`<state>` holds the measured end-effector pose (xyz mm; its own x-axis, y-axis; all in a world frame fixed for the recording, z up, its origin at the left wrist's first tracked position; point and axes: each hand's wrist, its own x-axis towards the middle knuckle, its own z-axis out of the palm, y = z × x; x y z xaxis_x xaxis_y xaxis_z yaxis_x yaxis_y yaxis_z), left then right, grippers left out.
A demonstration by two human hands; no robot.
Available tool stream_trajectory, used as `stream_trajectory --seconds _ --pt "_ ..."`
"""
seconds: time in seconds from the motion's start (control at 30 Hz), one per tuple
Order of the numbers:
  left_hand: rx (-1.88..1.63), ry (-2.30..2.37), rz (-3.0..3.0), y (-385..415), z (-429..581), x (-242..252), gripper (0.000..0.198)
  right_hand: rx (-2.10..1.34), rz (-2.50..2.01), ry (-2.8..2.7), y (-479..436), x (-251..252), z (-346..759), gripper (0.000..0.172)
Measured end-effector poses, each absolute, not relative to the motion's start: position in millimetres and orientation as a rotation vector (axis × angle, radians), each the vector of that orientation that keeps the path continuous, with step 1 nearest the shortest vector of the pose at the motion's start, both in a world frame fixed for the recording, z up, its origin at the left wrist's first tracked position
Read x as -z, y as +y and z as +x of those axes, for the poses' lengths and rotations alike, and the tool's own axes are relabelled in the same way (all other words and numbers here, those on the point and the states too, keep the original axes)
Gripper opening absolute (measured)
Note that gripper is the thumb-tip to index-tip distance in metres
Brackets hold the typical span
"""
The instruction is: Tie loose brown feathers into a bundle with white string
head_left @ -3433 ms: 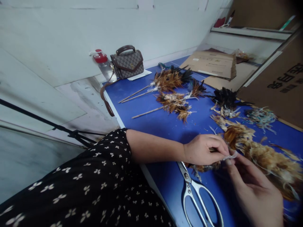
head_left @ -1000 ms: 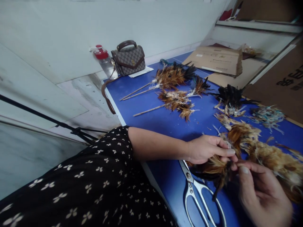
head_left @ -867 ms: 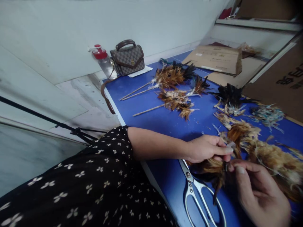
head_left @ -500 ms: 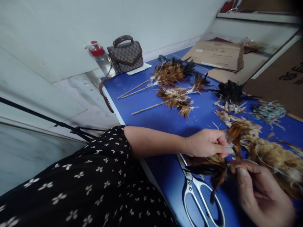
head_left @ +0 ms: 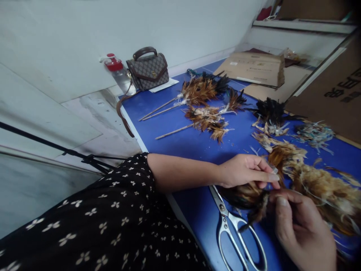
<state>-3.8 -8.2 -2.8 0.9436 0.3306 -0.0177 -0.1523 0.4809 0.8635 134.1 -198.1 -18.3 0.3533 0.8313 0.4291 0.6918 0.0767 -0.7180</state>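
Note:
My left hand (head_left: 245,171) lies low over the blue table (head_left: 197,146), thumb and fingers pinched on a small brown-and-black feather bundle (head_left: 251,199). From below, my right hand (head_left: 301,227) meets it and pinches the same bundle at its tied end. The bundle's dark tips droop over a pair of large steel scissors (head_left: 237,233) lying flat on the table under my hands. A long heap of tan feathers (head_left: 318,184) stretches to the right of both hands.
Feather sticks on thin wooden rods (head_left: 194,98) lie further back, with a black feather clump (head_left: 270,111) and string scraps (head_left: 314,131). A patterned handbag (head_left: 148,69) and a red-capped bottle (head_left: 115,71) stand by the wall. Cardboard boxes (head_left: 254,69) line the right.
The feather bundle has been turned and pulled out between my hands, its dark tips now hanging over the scissors. Both hands stay pinched at the same spot.

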Motion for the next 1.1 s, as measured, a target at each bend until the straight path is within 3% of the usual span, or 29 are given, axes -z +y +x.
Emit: stream_trajectory --seconds 0.13,0.37,0.6,0.77,0.9,1.1 --pt "-0.268 0.268 0.977 -10 0 11 0.060 -0.144 -1.656 -1.283 -197 21 129 0.022" --pt "-0.122 0.377 0.864 -13 6 8 0.036 -0.120 -1.682 -1.152 -197 18 126 0.030" --pt "-0.411 0.655 1.106 -8 3 7 0.037 -0.092 -1.698 -1.058 -197 19 128 0.038" --pt "-0.237 0.472 1.216 -3 -2 9 0.013 -0.093 -1.708 -1.049 -196 21 127 0.031" --pt "-0.163 0.353 1.094 -2 0 11 0.013 -0.130 -1.695 -1.027 -196 18 124 0.031" --pt "-0.224 0.344 1.113 -3 -1 17 0.047 -0.232 -1.627 -1.084 -193 12 118 0.028"
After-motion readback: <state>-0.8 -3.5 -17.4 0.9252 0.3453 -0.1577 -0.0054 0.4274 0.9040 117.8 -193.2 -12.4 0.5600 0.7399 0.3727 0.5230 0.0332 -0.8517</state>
